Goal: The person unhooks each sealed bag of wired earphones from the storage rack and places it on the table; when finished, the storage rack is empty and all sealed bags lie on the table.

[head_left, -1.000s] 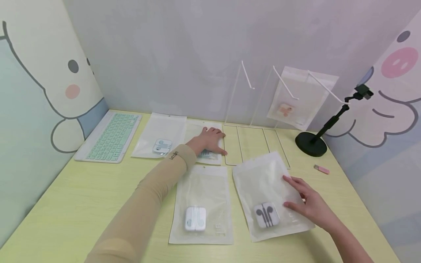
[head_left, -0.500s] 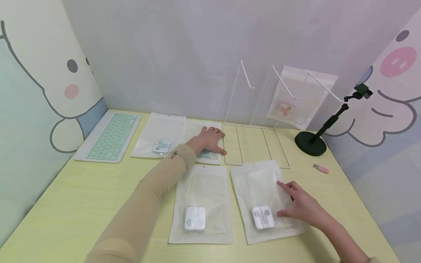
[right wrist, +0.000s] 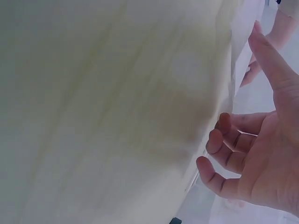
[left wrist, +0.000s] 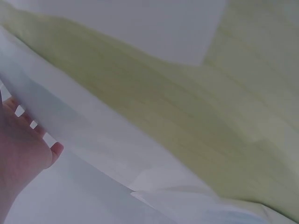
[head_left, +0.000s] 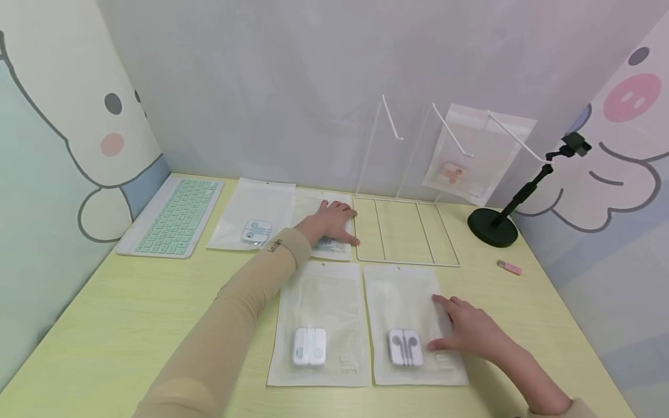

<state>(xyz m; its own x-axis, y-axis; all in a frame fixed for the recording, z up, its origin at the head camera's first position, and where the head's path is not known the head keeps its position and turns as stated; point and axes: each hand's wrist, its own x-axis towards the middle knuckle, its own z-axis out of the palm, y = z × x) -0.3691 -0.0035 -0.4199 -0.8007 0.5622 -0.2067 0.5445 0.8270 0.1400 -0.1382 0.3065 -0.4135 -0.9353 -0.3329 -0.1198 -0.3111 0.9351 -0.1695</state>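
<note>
A white, partly clear zip bag [head_left: 405,296] lies flat, with grey-and-white earphones [head_left: 405,347] in a square case inside. At its right edge is my right hand [head_left: 473,331], thumb and fingers spread apart over the bag. In the right wrist view the right hand [right wrist: 261,154] has loosely bent fingers. My left hand [head_left: 331,223] rests with spread fingers on another zip bag [head_left: 308,203] at the back, partly covering the pale blue contents. Two more earphone bags lie on the table: one at the front middle [head_left: 326,302], one at the back left [head_left: 266,200].
A white wire rack [head_left: 407,264] with several hooks stands at the back; a bag with orange earphones [head_left: 481,151] hangs from its right hook. Right of it are a black stand [head_left: 493,226] and a pink USB stick [head_left: 509,267]. A mint keyboard [head_left: 175,217] lies far left.
The right hand has moved left and laid its earphone bag straight and flat beside the front middle bag; before, the bag was tilted. The left hand has stayed in place.
</note>
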